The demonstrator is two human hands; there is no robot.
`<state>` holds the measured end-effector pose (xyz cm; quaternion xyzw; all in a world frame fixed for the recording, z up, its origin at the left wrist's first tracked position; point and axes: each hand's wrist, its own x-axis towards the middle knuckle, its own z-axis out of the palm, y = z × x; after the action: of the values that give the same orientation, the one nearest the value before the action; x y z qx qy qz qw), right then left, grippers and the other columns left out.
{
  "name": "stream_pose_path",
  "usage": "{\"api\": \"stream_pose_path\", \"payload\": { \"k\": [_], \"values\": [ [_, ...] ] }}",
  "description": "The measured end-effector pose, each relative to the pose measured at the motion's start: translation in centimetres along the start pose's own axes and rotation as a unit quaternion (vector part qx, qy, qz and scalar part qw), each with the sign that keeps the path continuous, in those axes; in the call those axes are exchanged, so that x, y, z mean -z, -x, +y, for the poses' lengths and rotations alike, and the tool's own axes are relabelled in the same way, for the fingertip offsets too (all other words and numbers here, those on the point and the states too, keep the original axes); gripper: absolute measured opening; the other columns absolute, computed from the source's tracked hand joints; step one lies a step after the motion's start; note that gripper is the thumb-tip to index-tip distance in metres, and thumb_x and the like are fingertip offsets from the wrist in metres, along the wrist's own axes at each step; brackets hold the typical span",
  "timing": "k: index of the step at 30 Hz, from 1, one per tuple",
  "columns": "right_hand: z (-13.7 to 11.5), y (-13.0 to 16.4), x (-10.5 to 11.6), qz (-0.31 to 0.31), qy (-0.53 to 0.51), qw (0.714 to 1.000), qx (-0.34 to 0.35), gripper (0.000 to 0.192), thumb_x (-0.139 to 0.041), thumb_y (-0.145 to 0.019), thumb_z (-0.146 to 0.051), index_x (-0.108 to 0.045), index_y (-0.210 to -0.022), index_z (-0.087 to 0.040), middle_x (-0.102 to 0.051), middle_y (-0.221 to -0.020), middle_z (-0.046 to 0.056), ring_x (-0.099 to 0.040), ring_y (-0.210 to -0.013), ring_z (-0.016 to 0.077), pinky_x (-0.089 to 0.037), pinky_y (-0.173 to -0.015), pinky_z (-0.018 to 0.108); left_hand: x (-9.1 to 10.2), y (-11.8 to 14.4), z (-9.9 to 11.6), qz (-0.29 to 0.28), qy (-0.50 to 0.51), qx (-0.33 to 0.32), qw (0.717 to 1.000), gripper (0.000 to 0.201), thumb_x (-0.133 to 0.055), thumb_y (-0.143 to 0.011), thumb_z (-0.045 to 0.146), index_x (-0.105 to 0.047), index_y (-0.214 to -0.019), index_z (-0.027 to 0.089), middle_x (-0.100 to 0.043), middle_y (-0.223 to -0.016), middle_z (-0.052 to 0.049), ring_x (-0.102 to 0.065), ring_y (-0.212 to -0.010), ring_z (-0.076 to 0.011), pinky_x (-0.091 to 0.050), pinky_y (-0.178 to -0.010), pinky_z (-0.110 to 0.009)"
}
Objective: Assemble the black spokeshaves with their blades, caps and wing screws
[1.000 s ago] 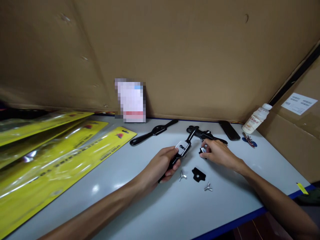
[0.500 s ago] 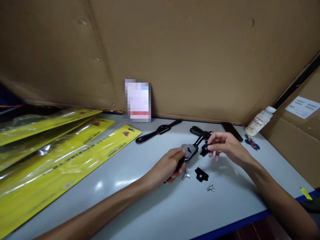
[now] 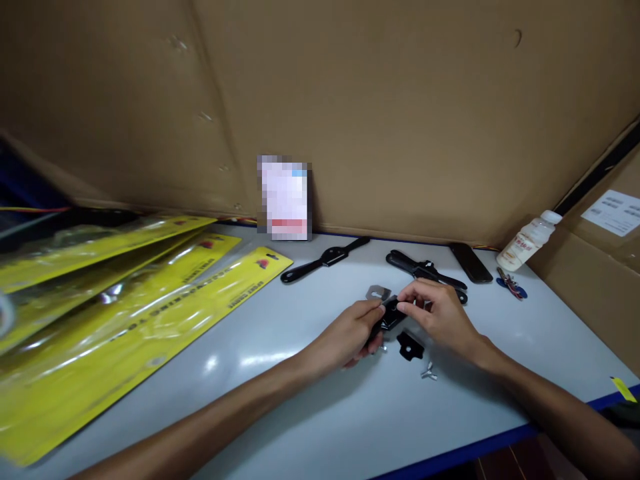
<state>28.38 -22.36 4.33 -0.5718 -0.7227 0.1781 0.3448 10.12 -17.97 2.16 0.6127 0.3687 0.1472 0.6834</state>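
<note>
We are closing our left hand (image 3: 350, 337) around the black tool (image 3: 391, 315) just above the table (image 3: 300, 400), while our right hand (image 3: 440, 317) is pinching its top in a narrow grip.

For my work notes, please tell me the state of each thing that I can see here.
black tool: held by both hands over the table
left hand: gripping the tool
right hand: pinching it
black plate: lying loose
wing nut: lying loose
bottle: capped, leaning
</note>
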Motion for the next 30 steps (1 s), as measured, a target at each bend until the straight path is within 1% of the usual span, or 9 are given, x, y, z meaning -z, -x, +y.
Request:
{"api": "stream_pose_path", "payload": {
  "k": [4,8,11,14,17,19,22,24,30],
  "values": [
    [0.3,0.0,-0.4,0.015,0.059,0.998,0.021,0.009,-0.060,-0.089,-0.018,-0.064,-0.082,-0.020,-0.057,-0.084,0.002,-0.052,-0.070,0.0141,-0.042,-0.067,0.031,0.1,0.1,0.3,-0.006,0.022,0.015,1.000,0.028,-0.043,-0.091,0.049,-0.045,-0.080,0.023,-0.044,-0.051,0.009,-0.028,-0.036,-0.0068,-0.018,-0.032,-0.017],
    [0.6,0.0,-0.8,0.016,0.068,0.997,0.024,0.010,-0.058,-0.090,-0.017,-0.061,-0.081,-0.020,-0.055,-0.084,0.001,-0.053,-0.074,0.0149,-0.041,-0.068,0.030,0.1,0.2,0.5,-0.011,0.012,0.019,1.000,0.033,-0.048,-0.090,0.055,-0.044,-0.082,0.023,-0.041,-0.052,0.010,-0.026,-0.037,-0.0060,-0.018,-0.034,-0.016],
    [0.6,0.0,-0.8,0.020,0.066,0.997,0.035,0.011,-0.057,-0.090,-0.017,-0.059,-0.079,-0.020,-0.056,-0.083,0.001,-0.053,-0.074,0.0148,-0.041,-0.068,0.029,0.0,0.2,0.5,-0.009,-0.015,0.027,0.999,0.030,-0.048,-0.091,0.051,-0.041,-0.082,0.024,-0.038,-0.051,0.011,-0.024,-0.038,-0.0061,-0.019,-0.035,-0.017],
    [0.6,-0.1,-0.4,0.064,0.019,0.997,0.027,0.008,-0.058,-0.089,-0.021,-0.057,-0.080,-0.020,-0.057,-0.079,0.000,-0.052,-0.069,0.0137,-0.041,-0.065,0.029,-0.1,0.2,0.3,0.004,-0.011,-0.002,1.000,0.026,-0.046,-0.092,0.047,-0.038,-0.081,0.024,-0.036,-0.050,0.011,-0.022,-0.038,-0.0061,-0.019,-0.034,-0.017],
    [0.8,-0.5,0.3,0.124,-0.069,0.990,-0.021,0.010,-0.060,-0.087,-0.027,-0.053,-0.084,-0.021,-0.057,-0.075,-0.001,-0.051,-0.065,0.0128,-0.040,-0.060,0.027,-0.2,0.4,0.1,0.023,0.030,-0.037,0.999,0.031,-0.046,-0.090,0.052,-0.035,-0.079,0.025,-0.036,-0.052,0.011,-0.022,-0.039,-0.0055,-0.020,-0.033,-0.016],
    [0.9,-0.6,0.6,0.082,-0.148,0.984,-0.059,0.014,-0.062,-0.084,-0.031,-0.052,-0.087,-0.021,-0.057,-0.074,-0.001,-0.051,-0.060,0.0116,-0.039,-0.053,0.025,-0.2,0.5,0.1,0.032,0.051,-0.046,0.997,0.034,-0.046,-0.089,0.056,-0.036,-0.080,0.025,-0.036,-0.053,0.011,-0.022,-0.038,-0.0054,-0.020,-0.032,-0.015],
    [0.9,-0.6,0.6,-0.106,-0.247,0.957,-0.110,0.018,-0.062,-0.084,-0.036,-0.054,-0.083,-0.019,-0.060,-0.073,-0.001,-0.050,-0.050,0.0096,-0.035,-0.042,0.022,-0.2,0.7,0.1,0.029,0.049,-0.059,0.997,0.034,-0.047,-0.089,0.056,-0.043,-0.086,0.023,-0.035,-0.054,0.011,-0.022,-0.039,-0.0053,-0.021,-0.032,-0.015],
    [0.7,-0.4,0.4,-0.177,-0.277,0.937,-0.121,0.022,-0.060,-0.086,-0.038,-0.055,-0.077,-0.019,-0.061,-0.072,0.000,-0.050,-0.048,0.0088,-0.035,-0.040,0.021,-0.3,0.8,0.1,0.024,0.034,-0.068,0.997,0.034,-0.046,-0.091,0.056,-0.047,-0.088,0.022,-0.035,-0.055,0.010,-0.023,-0.040,-0.0053,-0.022,-0.032,-0.015],
    [0.7,0.0,-0.2,-0.158,-0.289,0.939,-0.100,0.017,-0.050,-0.090,-0.029,-0.056,-0.078,-0.018,-0.062,-0.077,0.001,-0.052,-0.050,0.0073,-0.039,-0.042,0.019,-0.4,0.8,0.2,0.025,0.000,-0.092,0.995,0.035,-0.045,-0.092,0.055,-0.049,-0.087,0.020,-0.035,-0.053,0.010,-0.025,-0.039,-0.0054,-0.022,-0.034,-0.017]
  ]
}}
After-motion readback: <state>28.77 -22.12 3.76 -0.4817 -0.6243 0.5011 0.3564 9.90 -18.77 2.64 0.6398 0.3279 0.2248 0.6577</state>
